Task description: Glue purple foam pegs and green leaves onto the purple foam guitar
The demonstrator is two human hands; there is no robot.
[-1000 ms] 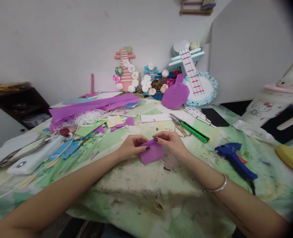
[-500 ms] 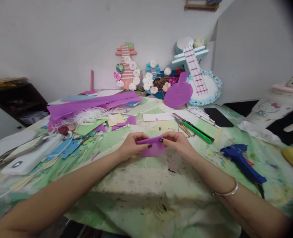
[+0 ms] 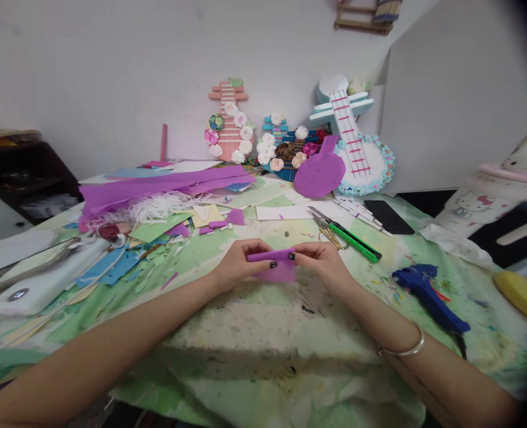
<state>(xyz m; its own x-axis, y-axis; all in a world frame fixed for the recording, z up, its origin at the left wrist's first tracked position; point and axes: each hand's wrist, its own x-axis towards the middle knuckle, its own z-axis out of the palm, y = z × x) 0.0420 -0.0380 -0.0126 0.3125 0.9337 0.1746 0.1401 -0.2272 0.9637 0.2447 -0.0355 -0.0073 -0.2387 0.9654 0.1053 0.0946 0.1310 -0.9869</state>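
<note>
A small purple foam sheet [image 3: 279, 266] is held between both hands above the middle of the table, its top edge rolled over. My left hand [image 3: 241, 261] pinches its left end with thumb and fingers closed. My right hand [image 3: 321, 263] pinches the right end the same way; a silver bangle [image 3: 401, 348] sits on that wrist. The sheet's lower part hangs down between the hands, close to the green and white tablecloth [image 3: 263, 333].
Green-handled scissors [image 3: 348, 235] and a blue glue gun [image 3: 428, 291] lie to the right. A black phone [image 3: 388, 215] sits behind them. Purple foam strips [image 3: 160, 187], paper scraps and a white power bank [image 3: 44, 279] fill the left. Decorated guitar models [image 3: 344, 137] stand at the back.
The flat purple sheet has been folded or rolled at its top edge between both hands. The hands stayed in place, and the camera shifted slightly.
</note>
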